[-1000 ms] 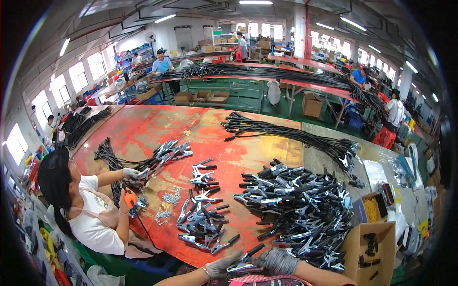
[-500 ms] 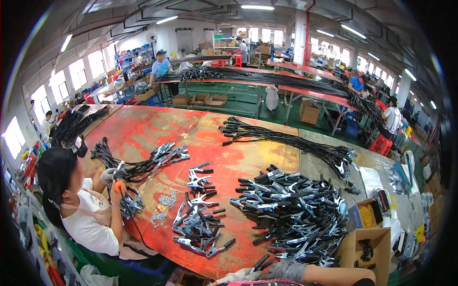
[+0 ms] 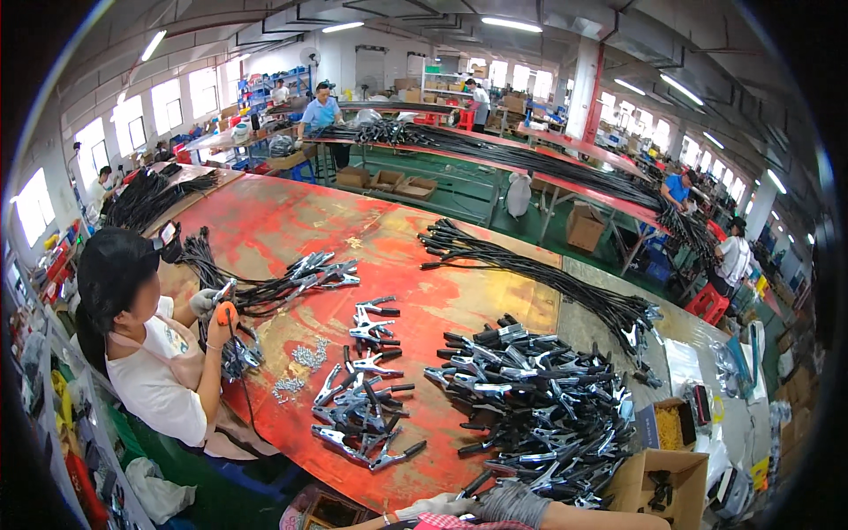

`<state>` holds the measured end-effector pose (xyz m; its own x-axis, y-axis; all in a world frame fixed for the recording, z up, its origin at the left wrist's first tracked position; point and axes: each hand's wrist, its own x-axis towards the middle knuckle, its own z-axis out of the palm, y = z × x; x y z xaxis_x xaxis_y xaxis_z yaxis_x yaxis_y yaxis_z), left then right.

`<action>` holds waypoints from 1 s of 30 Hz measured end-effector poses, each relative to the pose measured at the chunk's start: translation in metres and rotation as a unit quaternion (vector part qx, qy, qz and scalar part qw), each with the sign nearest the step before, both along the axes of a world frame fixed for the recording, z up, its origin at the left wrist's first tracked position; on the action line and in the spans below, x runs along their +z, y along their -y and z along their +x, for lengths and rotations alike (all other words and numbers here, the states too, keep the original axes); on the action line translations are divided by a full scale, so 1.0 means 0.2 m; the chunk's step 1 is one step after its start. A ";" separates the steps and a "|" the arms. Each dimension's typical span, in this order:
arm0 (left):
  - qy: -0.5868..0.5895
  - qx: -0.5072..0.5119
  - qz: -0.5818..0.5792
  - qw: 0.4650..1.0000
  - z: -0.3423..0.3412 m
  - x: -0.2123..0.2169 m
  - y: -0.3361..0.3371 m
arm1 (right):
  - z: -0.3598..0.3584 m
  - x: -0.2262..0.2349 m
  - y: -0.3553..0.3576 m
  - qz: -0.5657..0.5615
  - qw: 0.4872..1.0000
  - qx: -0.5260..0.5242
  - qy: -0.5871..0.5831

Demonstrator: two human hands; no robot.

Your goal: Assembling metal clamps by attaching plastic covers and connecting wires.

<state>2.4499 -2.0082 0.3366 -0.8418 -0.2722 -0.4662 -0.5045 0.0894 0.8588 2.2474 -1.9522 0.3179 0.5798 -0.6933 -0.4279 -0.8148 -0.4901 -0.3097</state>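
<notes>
At the lower edge, my left hand [image 3: 433, 506], in a white glove, is close against my right hand [image 3: 512, 503], which shows a grey knit covering at the wrist. Their fingers are mostly hidden or cut off, so I cannot tell how they are closed. A black clamp handle [image 3: 477, 483] sticks up beside them; whether a hand grips it is unclear. Just beyond lies a big heap of metal spring clamps [image 3: 539, 389] with black handles. Left of the heap is a smaller row of spring clamps [image 3: 367, 389] on the red worn table [image 3: 291, 203].
At left a co-worker [image 3: 155, 353] holds an orange tool [image 3: 227, 314] near a clamp-ended cable bundle [image 3: 265, 290]. Small metal parts [image 3: 309, 355] lie nearby. Another black cable bundle [image 3: 530, 274] crosses behind the heap. A cardboard box [image 3: 685, 468] and a box of yellow pieces [image 3: 676, 424] stand at right.
The whole view has shifted and tilted slightly, so the far room sits lower and further right. My hands stay together at the lower edge, a little further left in the picture.
</notes>
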 end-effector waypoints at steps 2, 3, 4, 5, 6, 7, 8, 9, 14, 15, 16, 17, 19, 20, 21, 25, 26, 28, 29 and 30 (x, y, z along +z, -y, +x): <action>0.006 0.021 0.069 0.997 -0.02 -0.02 0.00 | -0.04 0.08 0.00 -0.030 0.999 0.028 -0.004; 0.006 0.022 0.087 0.996 -0.02 -0.02 0.00 | -0.08 0.14 -0.01 -0.044 0.998 0.039 -0.008; 0.008 0.028 0.098 0.995 -0.02 -0.01 0.00 | -0.12 0.21 0.00 -0.057 0.997 0.058 -0.009; 0.012 0.032 0.105 0.994 0.00 -0.01 0.00 | -0.16 0.28 0.01 -0.069 0.995 0.076 -0.009; 0.020 0.041 0.108 0.993 0.02 -0.02 -0.01 | -0.25 0.40 0.05 -0.037 0.992 0.013 -0.120; 0.029 0.050 0.113 0.992 0.05 -0.02 -0.01 | -0.36 0.54 0.08 -0.009 0.971 -0.054 -0.232; 0.039 0.057 0.122 0.990 0.06 -0.03 0.00 | -0.45 0.64 0.07 0.013 0.960 -0.135 -0.244; 0.048 0.058 0.133 0.988 0.06 -0.03 0.01 | -0.50 0.67 0.05 -0.006 0.960 -0.169 -0.224; 0.044 0.075 0.114 0.990 0.02 -0.02 0.02 | -0.21 0.64 0.06 -0.014 0.987 -0.143 0.066; -0.041 0.062 0.044 0.996 0.00 -0.06 -0.01 | -0.24 0.35 0.01 -0.037 0.994 -0.061 0.079; -0.012 0.077 0.103 0.992 -0.03 -0.13 0.02 | -0.15 0.35 0.01 -0.161 0.984 0.036 0.063; 0.017 0.086 0.165 0.982 -0.07 -0.19 0.04 | -0.11 0.35 0.01 -0.157 0.986 0.050 -0.003; 0.057 0.098 0.202 0.973 -0.04 -0.19 0.03 | -0.06 0.34 0.05 0.022 0.991 0.068 -0.110; 0.057 0.096 0.203 0.973 -0.04 -0.19 0.02 | -0.07 0.33 0.04 0.036 0.998 0.033 -0.047; 0.058 0.094 0.209 0.972 -0.02 -0.19 0.00 | -0.08 0.28 0.02 0.054 0.998 -0.004 0.017; -0.111 0.049 0.107 0.987 0.02 -0.08 -0.04 | -0.14 0.16 -0.08 0.119 0.943 -0.172 0.260; -0.125 0.021 0.028 0.992 0.04 -0.05 -0.05 | -0.15 0.16 -0.09 0.210 0.891 -0.262 0.306; -0.153 0.097 -0.034 0.983 0.07 -0.11 -0.11 | -0.20 0.07 -0.05 0.250 0.890 -0.203 0.324; -0.164 0.101 -0.028 0.981 0.07 -0.13 -0.09 | -0.20 0.06 -0.05 0.267 0.883 -0.209 0.325; -0.176 0.104 -0.016 0.979 0.06 -0.16 -0.09 | -0.19 0.04 -0.07 0.332 0.854 -0.234 0.326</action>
<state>2.4614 -1.9901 0.3056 -0.8736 -0.4642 -0.1460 -0.1882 0.0456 0.9811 2.2096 -1.9389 0.3254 0.5712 -0.6439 -0.5090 -0.4213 0.3023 -0.8551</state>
